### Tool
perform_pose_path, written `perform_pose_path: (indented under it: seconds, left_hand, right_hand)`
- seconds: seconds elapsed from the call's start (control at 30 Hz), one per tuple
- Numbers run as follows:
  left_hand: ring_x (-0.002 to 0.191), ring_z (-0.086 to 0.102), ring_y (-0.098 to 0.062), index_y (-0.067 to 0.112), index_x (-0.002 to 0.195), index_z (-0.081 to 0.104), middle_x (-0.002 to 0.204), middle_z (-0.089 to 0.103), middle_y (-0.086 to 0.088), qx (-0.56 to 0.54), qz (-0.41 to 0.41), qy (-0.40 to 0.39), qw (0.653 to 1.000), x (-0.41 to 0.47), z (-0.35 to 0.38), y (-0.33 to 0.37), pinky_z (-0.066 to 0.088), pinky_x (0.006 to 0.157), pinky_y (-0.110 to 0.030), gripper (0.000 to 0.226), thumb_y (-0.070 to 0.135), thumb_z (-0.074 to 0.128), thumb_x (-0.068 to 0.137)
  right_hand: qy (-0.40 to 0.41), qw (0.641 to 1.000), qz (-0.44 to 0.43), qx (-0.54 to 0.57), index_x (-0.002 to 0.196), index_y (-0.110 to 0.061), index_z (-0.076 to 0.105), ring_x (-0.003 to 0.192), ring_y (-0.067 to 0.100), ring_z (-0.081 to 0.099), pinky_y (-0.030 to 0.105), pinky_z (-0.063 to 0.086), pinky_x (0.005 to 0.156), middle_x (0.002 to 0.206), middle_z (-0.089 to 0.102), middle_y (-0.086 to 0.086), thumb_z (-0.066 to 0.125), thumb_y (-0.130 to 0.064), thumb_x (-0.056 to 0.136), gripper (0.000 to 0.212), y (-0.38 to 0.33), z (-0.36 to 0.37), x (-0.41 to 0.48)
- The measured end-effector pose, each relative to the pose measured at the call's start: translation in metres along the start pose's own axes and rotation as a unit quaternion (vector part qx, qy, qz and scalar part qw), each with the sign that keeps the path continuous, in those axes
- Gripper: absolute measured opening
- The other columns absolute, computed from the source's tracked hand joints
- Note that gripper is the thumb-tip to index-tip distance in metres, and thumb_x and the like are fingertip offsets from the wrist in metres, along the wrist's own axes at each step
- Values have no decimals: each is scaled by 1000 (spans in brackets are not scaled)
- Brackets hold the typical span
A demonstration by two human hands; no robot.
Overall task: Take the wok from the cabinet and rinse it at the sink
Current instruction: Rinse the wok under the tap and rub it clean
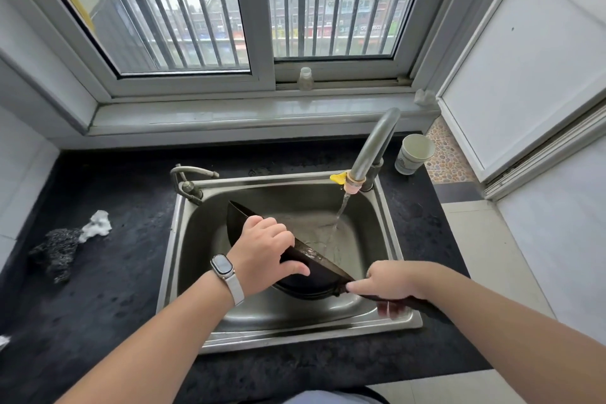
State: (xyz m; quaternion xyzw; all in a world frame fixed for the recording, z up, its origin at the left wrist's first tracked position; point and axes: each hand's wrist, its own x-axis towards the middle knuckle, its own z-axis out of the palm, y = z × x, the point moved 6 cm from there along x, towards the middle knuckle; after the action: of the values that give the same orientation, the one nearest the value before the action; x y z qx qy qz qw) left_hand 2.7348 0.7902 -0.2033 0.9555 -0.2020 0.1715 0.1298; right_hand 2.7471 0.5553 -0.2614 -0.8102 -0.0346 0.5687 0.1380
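Right hand (392, 282) clenches handle, left hand (262, 252) grips rim; round dark wok (314, 269) tilted.

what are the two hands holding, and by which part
Both hold the dark round metal wok, tilted in the steel sink: left hand over its rim, right hand on its dark handle.

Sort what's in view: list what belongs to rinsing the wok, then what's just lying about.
In use: wok, sink, running tap, left hand on the rim, right hand on the handle.

Lying about: paper cup, steel-wool scourer, crumpled tissue, small bottle on the sill.
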Motion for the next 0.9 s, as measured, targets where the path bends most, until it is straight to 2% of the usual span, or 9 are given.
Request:
perform_pose_path:
  seconds: [0.1,0.2,0.3,0.43,0.53,0.7,0.77,0.9]
  left_hand:
    - [61,54,-19,16,64,63,62,55,7,9,15,12,1000,-5,-4,2,32,76,-31,57,72,56,70]
    - [61,54,-20,15,64,63,61,55,6,19,17,16,1000,-10,-5,1,34,75,-32,57,71,57,71]
    - [61,53,-20,15,64,63,62,55,5,27,23,13,999,-14,-7,-1,33,75,-32,56,70,58,72]
    - [59,53,-19,15,61,62,59,55,5,40,32,16,999,-23,-17,-8,36,72,-31,56,70,62,74]
    - [56,51,-17,16,58,61,56,54,6,45,41,8,998,-37,-20,-8,37,67,-31,55,69,67,74]
    - [50,48,-16,18,55,55,53,49,6,42,61,-30,997,-65,-8,3,38,55,-29,57,68,63,81]
    - [50,48,-17,18,55,54,53,49,6,44,56,-44,997,-73,-3,6,38,54,-29,58,67,59,85]
    - [48,51,-17,18,59,59,53,51,7,41,24,-85,995,-77,1,14,42,49,-32,62,71,46,89]
  right_hand:
    - [-85,985,-8,152,98,-5,64,50,17,59,25,49,49,74,69,8,51,-53,98,49,6,10,2]
    - [-94,983,-19,159,100,-8,65,50,14,55,25,46,49,71,66,4,55,-49,97,43,3,17,9]
    - [-99,982,-30,156,91,-12,63,45,11,45,23,38,44,61,56,-1,57,-49,95,38,-3,23,11]
    - [-1,992,-88,93,74,-15,56,41,13,42,25,38,44,57,52,0,61,-47,91,37,-16,29,8]
    - [60,993,-72,65,76,-15,55,48,18,46,25,39,45,64,52,4,63,-48,88,36,-17,35,9]
    - [138,988,-63,-4,82,-12,59,60,18,53,29,39,52,71,57,0,63,-51,88,39,-9,39,11]
    - [153,986,-57,-11,89,-10,61,62,19,55,30,40,52,76,60,1,62,-52,89,42,-4,37,9]
    - [184,980,-64,-46,90,-12,59,71,22,60,33,41,58,80,62,2,58,-54,90,42,0,34,2]
